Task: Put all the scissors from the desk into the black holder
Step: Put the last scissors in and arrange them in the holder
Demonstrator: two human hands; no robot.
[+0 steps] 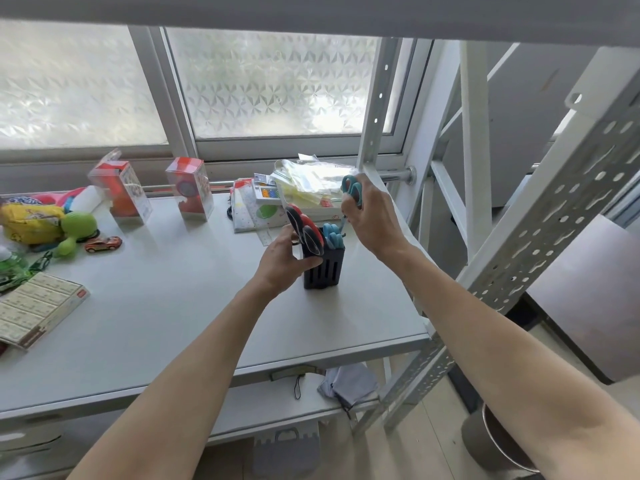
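The left hand (282,261) has its grip closed around the black holder (323,268), which stands upright on the grey surface (173,306) near its right edge. Red-and-black scissors (304,233) stand in the holder just above that grip, handles up, long axis near vertical; blue scissors (333,237) sit beside them, handles up too. The right hand (372,216) grips teal scissors (352,190) — handles above the grip, blade pointing down toward the holder's opening, not yet in. Left of the left grip lies open surface — toys crowd its far left.
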